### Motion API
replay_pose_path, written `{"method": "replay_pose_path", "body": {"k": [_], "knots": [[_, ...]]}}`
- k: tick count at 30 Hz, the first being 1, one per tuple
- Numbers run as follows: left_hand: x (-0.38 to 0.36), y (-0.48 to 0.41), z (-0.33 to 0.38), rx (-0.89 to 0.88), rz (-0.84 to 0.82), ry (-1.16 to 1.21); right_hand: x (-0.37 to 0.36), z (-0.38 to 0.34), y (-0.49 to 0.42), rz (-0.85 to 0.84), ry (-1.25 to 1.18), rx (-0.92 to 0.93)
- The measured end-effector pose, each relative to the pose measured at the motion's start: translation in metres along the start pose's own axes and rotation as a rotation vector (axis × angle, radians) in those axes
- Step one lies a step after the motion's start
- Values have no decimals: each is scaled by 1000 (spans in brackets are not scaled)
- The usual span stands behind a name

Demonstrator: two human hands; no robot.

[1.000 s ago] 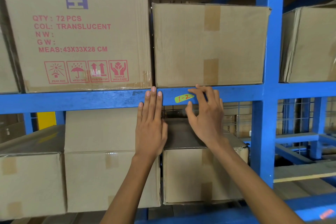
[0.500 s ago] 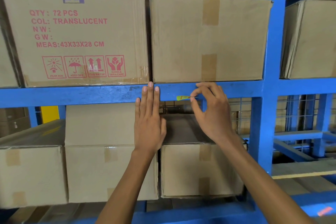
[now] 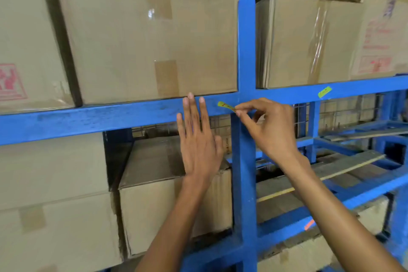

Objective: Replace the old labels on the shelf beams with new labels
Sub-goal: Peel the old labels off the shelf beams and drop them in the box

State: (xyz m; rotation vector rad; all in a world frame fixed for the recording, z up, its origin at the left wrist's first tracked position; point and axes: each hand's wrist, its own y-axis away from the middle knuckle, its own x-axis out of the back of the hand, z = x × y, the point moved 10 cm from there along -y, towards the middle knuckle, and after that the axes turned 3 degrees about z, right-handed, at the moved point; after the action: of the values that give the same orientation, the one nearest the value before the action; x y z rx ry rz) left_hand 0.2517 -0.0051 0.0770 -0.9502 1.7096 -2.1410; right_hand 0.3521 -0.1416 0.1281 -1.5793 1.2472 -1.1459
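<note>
A blue shelf beam [image 3: 110, 117] runs across the middle of the view. A small yellow-green label with red writing [image 3: 225, 105] is half peeled off the beam, its right end lifted. My right hand [image 3: 268, 126] pinches that lifted end between thumb and forefinger. My left hand [image 3: 197, 141] lies flat against the beam just left of the label, fingers straight and together, holding nothing. A second yellow-green label [image 3: 324, 91] is stuck on the beam section to the right of the blue upright post [image 3: 245, 51].
Taped cardboard boxes [image 3: 150, 40] fill the shelf above the beam, and more boxes [image 3: 55, 205] stand below it. Right of the post, a lower bay holds wooden planks [image 3: 344, 165] and wire mesh. A box with red print [image 3: 379, 35] sits at the far right.
The right hand went from touching the flat label to pinching its right end and peeling it away from the beam. The view has shifted right, showing the second label.
</note>
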Motion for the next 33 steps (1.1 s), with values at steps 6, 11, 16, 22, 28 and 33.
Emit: {"method": "replay_pose_path", "body": {"k": [6, 11, 16, 22, 28, 33], "knots": [[-53, -5, 96, -95, -72, 125, 58, 84, -8, 12, 70, -95], [-64, -6, 109, -47, -66, 118, 73, 121, -2, -1, 73, -167], [-74, 32, 113, -104, -111, 80, 63, 154, 46, -23, -33, -313], [-105, 125, 112, -101, -250, 59, 19, 218, 176, -154, -200, -681], [-138, 236, 104, -39, -342, 123, 0, 268, 338, -289, -216, -926], [-178, 343, 96, -31, -433, 107, -10, 315, 477, -302, -190, -1104]]}}
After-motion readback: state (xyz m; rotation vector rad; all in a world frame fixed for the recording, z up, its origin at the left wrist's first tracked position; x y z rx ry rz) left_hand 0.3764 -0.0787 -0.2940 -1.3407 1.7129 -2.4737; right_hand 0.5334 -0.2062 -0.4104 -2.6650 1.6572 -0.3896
